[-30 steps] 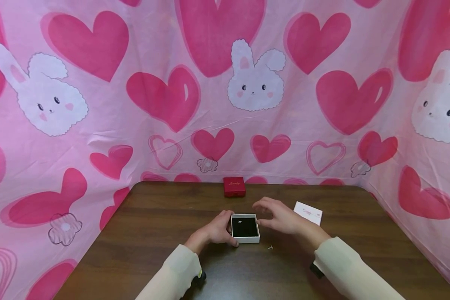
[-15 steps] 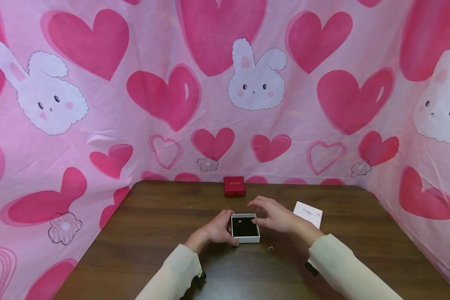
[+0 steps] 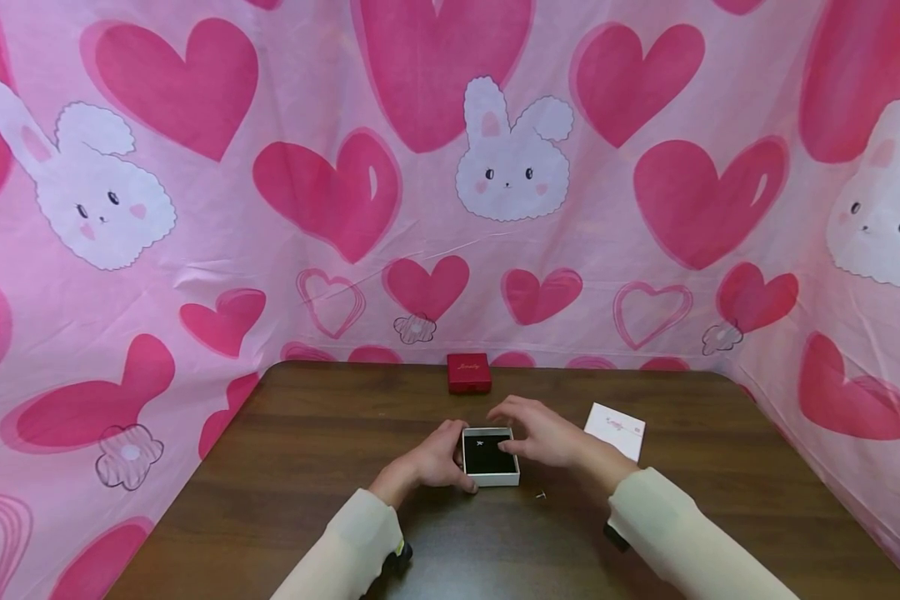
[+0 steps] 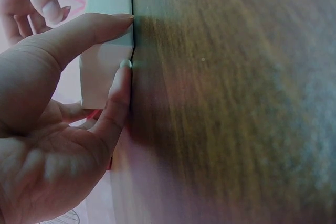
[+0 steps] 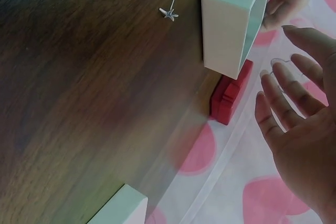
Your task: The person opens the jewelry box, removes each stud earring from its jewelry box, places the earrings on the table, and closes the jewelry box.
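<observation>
A small white jewellery box with a black insert stands on the table, its lid off. My left hand grips it from the left; in the left wrist view the thumb and fingers press on the box walls. A tiny star-like earring sits on the insert near its far left. My right hand is over the box's right side, fingers spread and gently bent, with nothing seen in them. On the table near the front right corner lies a silver starfish stud earring, its post sticking out.
The white lid with red lettering lies to the right, partly behind the right forearm. A closed red box stands at the table's back edge. A pink cloth with hearts and rabbits hangs around the table.
The right hand has moved left, from beside the box's right edge to over the black insert. The left hand, the box and the earrings have stayed in place.
</observation>
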Available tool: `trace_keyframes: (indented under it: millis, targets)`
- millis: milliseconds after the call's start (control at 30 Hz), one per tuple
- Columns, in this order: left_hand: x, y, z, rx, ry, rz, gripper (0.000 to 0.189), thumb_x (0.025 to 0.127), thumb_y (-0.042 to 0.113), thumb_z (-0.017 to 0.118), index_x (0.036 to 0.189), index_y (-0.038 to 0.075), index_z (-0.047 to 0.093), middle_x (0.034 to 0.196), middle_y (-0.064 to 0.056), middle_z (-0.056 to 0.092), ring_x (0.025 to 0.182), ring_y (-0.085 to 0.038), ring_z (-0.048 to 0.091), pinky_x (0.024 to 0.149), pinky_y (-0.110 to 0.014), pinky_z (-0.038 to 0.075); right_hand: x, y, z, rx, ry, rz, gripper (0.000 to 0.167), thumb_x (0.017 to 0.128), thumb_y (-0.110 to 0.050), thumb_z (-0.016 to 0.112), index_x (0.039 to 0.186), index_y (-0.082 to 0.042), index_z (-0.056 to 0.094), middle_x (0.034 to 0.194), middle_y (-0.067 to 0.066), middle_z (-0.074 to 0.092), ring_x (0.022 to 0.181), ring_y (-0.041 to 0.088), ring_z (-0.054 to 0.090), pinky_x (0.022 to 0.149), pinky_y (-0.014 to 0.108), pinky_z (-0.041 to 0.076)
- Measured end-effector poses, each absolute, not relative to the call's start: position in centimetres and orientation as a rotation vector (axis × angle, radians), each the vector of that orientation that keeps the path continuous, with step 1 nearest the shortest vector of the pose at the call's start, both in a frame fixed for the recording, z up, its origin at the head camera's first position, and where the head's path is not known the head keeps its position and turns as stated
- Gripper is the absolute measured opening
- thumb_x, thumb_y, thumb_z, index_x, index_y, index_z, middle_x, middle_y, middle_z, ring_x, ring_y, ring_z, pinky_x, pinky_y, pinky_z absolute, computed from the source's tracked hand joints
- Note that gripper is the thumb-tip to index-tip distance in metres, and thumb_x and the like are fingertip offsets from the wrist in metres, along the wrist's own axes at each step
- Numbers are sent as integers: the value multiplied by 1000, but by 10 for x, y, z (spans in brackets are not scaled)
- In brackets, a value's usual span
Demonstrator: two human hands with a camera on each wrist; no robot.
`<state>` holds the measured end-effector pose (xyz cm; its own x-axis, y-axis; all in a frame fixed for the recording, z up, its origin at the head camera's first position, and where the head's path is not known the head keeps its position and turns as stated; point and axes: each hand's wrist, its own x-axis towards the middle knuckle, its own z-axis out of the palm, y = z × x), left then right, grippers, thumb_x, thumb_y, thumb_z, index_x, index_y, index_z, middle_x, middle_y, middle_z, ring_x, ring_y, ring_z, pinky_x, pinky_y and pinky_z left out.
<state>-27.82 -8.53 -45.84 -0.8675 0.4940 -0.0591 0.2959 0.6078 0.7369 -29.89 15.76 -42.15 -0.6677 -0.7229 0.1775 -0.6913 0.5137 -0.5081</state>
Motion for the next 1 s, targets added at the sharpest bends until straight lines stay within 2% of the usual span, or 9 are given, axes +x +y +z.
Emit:
trace_keyframes:
  millis: [300,567,1000]
  targets:
    - [-278,-86,-458,613,2562,1123,78,70,14,93,133,4,49,114,-6,49,102,-20,50,92,-40,46,-298,149,-424,-1205,2647,-842,43,91,-14,75,132,-5,63,124,12,65,109,30,62,96,48,51]
    - [-278,-85,-458,644,2590,1101,77,69,14,95,130,2,49,109,-6,48,97,-20,50,85,-36,46,-298,145,-425,-1180,2649,-810,42,91,-15,75,130,-5,64,121,8,66,108,25,62,95,47,52]
    - [-280,-85,-459,599,2572,1089,77,71,16,93,133,7,48,112,-4,48,100,-19,50,89,-37,48,-297,142,-427,-1165,2635,-774,42,91,-17,75,131,-5,64,121,7,65,105,22,62,96,43,53]
